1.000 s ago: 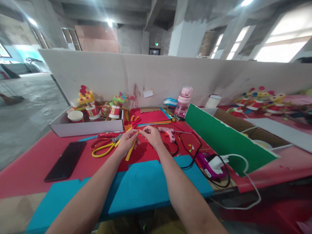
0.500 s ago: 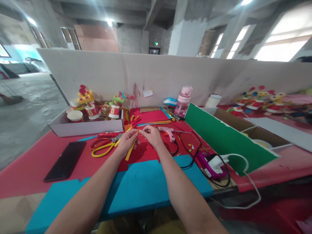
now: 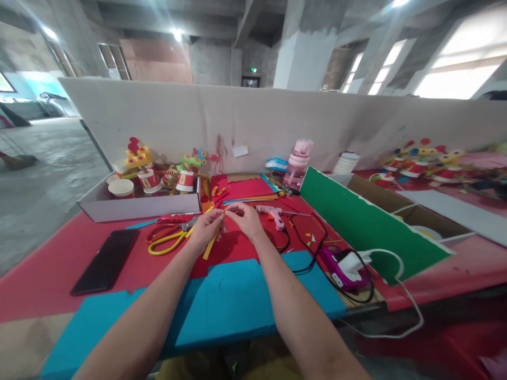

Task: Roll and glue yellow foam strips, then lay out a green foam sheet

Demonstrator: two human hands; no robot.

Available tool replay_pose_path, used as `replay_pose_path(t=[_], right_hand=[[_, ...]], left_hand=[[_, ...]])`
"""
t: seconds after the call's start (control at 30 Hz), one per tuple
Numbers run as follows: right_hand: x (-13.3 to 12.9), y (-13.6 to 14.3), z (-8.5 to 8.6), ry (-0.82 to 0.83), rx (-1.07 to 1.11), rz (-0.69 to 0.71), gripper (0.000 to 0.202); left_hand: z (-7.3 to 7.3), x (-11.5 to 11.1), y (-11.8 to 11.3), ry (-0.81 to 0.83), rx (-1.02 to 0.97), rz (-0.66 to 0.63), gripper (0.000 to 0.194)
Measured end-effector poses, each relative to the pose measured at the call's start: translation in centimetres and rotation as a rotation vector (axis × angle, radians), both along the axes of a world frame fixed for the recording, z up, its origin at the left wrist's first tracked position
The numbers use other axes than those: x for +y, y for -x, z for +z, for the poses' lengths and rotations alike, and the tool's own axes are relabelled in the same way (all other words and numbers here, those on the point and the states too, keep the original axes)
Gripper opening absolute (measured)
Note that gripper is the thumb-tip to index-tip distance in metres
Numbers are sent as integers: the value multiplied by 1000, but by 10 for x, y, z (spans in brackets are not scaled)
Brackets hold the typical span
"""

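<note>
My left hand [image 3: 208,227] and my right hand [image 3: 244,217] meet over the red table, fingertips pinched together. Between them is a small orange-red bit of folded paper strip [image 3: 224,212], mostly hidden by the fingers. A yellow paper strip [image 3: 209,248] hangs below my left hand. Scissors with yellow handles [image 3: 164,247] and red-handled pliers or scissors [image 3: 160,230] lie left of my left hand. Right of my right hand lies a pink hot glue gun [image 3: 276,216]. Folded orange paper springs [image 3: 218,192] rest just behind the hands.
A white box [image 3: 142,208] holds paper-cup figures at left, near a black phone [image 3: 105,262]. Blue sheets [image 3: 233,301] cover the front edge. At right stand a green-sided box [image 3: 364,227] and a purple power strip [image 3: 343,269] with trailing cables. A pink bottle [image 3: 299,163] stands behind.
Both hands stay in almost the same place, still pinching the paper strip. The fingers have shifted only slightly. Nothing else has visibly moved.
</note>
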State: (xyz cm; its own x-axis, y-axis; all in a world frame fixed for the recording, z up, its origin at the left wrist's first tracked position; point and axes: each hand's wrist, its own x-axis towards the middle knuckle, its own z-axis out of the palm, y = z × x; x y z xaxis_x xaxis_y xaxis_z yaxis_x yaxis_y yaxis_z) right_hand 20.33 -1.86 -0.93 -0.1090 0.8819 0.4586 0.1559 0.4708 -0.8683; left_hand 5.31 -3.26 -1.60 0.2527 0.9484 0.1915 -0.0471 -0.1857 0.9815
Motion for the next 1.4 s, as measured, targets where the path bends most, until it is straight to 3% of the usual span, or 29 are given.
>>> replay_pose_path(t=[0.23,0.37,0.47,0.63,0.87,0.93,1.0,1.07,1.13,1.23,1.33,1.4], right_hand=[[2,0,-2,61,128,23,17],[1,-5,2,43,-34,-17,15],[-3,-4,5,27,-167,-28,11],[-7,-1,4,-41,-257,-41,4],[-10,1,8,-139,-356,-9,4],[-11,-4,15,-229,-294,-121,13],[-10,-13,21,-292,-133,-359,22],[-4,-23,20,-265,102,-590,29],[5,-30,13,-131,296,-664,32],[18,-22,-6,164,545,-552,24],[16,4,-18,363,524,-259,24],[7,22,-17,353,430,-15,32]], left_hand=[[1,-2,-2,10,-35,24,43],[8,2,8,-15,-13,110,37],[13,5,16,-117,114,172,31],[19,4,20,-292,346,166,15],[22,3,23,-335,434,161,3],[20,6,28,-316,422,202,4],[18,11,34,-250,312,302,10],[17,16,39,-152,86,391,18],[16,20,42,-41,-197,407,24],[17,20,40,129,-510,384,26],[15,17,31,228,-640,364,21],[11,14,23,241,-652,338,20]])
